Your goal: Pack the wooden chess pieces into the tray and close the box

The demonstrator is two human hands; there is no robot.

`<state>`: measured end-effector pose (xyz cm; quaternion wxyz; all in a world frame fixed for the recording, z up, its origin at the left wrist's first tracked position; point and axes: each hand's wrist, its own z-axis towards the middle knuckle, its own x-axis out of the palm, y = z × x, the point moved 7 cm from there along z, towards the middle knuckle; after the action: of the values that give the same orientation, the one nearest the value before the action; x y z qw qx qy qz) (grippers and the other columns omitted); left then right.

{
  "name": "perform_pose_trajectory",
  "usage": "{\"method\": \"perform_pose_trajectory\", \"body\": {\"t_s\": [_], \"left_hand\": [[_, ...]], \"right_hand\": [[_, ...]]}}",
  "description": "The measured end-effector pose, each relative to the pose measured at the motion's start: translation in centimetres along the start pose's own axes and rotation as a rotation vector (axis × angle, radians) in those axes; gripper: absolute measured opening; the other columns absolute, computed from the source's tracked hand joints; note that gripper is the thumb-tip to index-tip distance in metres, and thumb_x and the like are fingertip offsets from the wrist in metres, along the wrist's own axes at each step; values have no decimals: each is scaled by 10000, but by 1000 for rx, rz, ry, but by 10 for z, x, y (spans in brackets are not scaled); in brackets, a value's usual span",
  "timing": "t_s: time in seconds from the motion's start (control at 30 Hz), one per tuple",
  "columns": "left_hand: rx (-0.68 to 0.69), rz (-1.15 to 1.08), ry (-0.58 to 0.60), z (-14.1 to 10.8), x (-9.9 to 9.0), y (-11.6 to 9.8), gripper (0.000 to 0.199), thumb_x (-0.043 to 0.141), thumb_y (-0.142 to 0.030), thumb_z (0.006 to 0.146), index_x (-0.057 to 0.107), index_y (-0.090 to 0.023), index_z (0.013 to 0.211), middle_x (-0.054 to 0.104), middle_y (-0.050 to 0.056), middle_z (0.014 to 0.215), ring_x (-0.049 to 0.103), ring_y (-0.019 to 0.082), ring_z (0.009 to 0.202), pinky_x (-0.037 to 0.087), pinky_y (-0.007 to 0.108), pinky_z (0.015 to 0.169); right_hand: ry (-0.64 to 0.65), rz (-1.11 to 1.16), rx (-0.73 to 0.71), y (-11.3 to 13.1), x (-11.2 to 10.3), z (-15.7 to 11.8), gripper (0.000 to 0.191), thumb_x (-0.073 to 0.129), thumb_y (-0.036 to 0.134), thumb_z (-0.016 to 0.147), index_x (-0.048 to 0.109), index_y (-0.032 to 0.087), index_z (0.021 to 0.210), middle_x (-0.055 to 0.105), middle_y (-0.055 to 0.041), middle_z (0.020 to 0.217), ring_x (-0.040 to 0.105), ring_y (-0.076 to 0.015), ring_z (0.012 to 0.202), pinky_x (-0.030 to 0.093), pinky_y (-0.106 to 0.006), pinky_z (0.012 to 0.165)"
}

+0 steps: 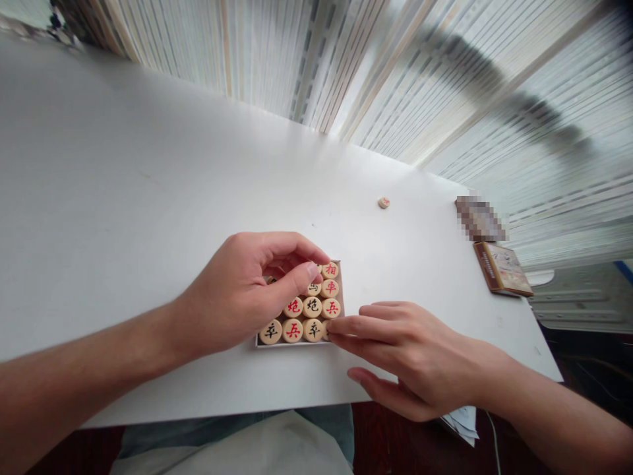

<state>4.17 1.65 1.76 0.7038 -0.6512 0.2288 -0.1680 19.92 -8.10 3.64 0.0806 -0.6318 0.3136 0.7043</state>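
Observation:
Round wooden Chinese chess pieces [312, 307], marked with red or black characters, lie in rows in a shallow box [341, 290] near the table's front edge. My left hand [252, 277] arches over the box's left and far part and hides several pieces. Its thumb and index fingertips rest on pieces by the far right corner, slightly apart, beside a red-marked piece [330, 270]. At the near right corner, my right hand [415, 349] touches a partly covered piece [325, 330] with its forward fingertips. Its fingers are stretched out and the thumb hangs apart below.
One loose chess piece [384, 203] lies on the white table [148, 218], beyond the box. At the right edge sit a brown box [503, 269] and a pixelated item [481, 218]. A striped curtain [277, 59] runs along the back. Papers [462, 422] show below the table's edge.

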Motion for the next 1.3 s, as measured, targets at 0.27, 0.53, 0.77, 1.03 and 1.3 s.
{"method": "perform_pose_trajectory", "body": {"t_s": [0.27,0.53,0.77,1.03,1.3], "left_hand": [[9,0,-8,1,-1,1,152,708,-239,968,859,-234,975,839,-4,843,794,173,738,653,211,654],[38,56,-5,1,-1,-3,156,710,-246,969,863,-221,954,873,2,939,810,179,805,656,212,718],[57,83,-1,1,0,-7,175,703,-272,965,867,-223,933,877,11,960,813,201,829,663,250,745],[104,99,-4,3,0,-10,169,696,-236,969,859,-223,926,872,-22,916,803,168,802,635,209,734],[111,101,6,2,1,-11,160,698,-213,971,847,-216,914,871,-36,910,796,139,793,617,174,723]], "right_hand": [[22,-71,11,3,2,0,246,558,210,1073,737,97,1198,784,-137,1116,658,-199,700,561,-373,647],[-19,-106,141,11,7,3,212,587,223,1076,759,117,1140,770,-127,1080,696,-202,733,593,-361,659],[-51,-117,232,15,8,7,169,595,182,1044,758,134,1045,771,-129,1072,736,-218,780,640,-362,684],[-97,-140,309,21,9,11,172,574,176,1029,734,126,988,788,-148,1090,763,-253,756,645,-394,627],[-120,-88,371,23,13,12,163,595,172,1018,740,105,990,782,-163,1080,791,-302,829,683,-436,666]]}}
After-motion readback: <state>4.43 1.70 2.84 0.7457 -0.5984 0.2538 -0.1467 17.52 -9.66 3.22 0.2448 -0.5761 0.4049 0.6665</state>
